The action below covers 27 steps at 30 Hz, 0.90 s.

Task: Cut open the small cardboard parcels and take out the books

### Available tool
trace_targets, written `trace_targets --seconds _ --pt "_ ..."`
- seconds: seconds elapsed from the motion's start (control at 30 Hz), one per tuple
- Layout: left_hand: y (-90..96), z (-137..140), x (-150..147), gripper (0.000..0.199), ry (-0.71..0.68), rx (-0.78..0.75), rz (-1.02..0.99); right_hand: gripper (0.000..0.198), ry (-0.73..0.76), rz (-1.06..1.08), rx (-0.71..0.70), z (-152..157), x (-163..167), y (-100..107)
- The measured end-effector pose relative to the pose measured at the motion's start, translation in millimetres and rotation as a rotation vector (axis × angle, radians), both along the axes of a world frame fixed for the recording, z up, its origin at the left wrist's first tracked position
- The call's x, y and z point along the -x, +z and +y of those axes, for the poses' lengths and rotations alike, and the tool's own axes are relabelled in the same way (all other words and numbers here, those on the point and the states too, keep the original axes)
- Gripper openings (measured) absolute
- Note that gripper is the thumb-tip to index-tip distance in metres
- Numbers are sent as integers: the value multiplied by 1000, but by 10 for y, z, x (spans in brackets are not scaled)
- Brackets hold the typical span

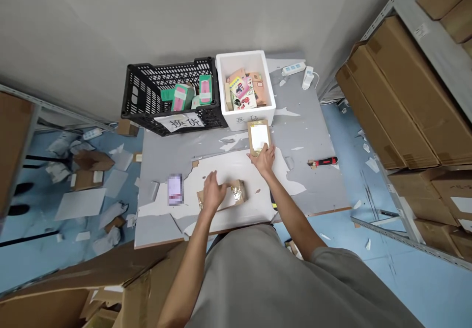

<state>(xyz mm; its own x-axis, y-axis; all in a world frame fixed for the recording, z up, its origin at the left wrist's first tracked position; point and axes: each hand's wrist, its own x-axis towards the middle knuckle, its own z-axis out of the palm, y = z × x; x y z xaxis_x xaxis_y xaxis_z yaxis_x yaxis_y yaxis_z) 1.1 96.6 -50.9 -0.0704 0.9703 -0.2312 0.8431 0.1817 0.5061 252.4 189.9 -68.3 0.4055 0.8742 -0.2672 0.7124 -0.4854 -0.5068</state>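
Observation:
My right hand grips the near end of a small cardboard box with a white label, thumb on one side and fingers on the other. This box is right in front of the white foam bin. My left hand is over a second small cardboard box, closed with shiny tape, near the table's front edge. Its thumb and fingers are apart; whether they touch the box is hard to tell. A blurred-out purple item lies left of that hand.
A black crate of green-and-pink boxes stands beside the foam bin, which holds colourful packets. A red-and-black cutter and power strips lie at the right of the table. Shelves with cartons flank the right; scraps litter the floor.

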Motion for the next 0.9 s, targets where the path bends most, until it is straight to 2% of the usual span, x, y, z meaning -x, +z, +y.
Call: trace_targets --seconds 0.13,0.23,0.33,0.43,0.6,0.7,0.8,0.9 --pt "9 224 -612 63 -199 -67 -110 99 -5 21 33 99 26 6" --pt "12 291 -924 61 -275 -86 -163 96 -13 41 47 100 -6 63" --pt "18 310 -1098 66 -289 -126 -237 91 7 61 19 96 43 128" --pt "57 360 -1123 73 -234 -176 -280 85 58 62 -24 112 228 171" --pt "185 471 -863 67 -189 -106 -236 86 52 77 5 203 547 174" --pt "226 392 -568 61 -149 -66 -198 85 130 123 15 162 520 106" --pt "194 140 -172 58 -17 -68 -172 79 146 112 -51 -122 274 -47" --pt "98 -235 271 58 161 -71 -136 81 26 84 4 -683 -74 -259"
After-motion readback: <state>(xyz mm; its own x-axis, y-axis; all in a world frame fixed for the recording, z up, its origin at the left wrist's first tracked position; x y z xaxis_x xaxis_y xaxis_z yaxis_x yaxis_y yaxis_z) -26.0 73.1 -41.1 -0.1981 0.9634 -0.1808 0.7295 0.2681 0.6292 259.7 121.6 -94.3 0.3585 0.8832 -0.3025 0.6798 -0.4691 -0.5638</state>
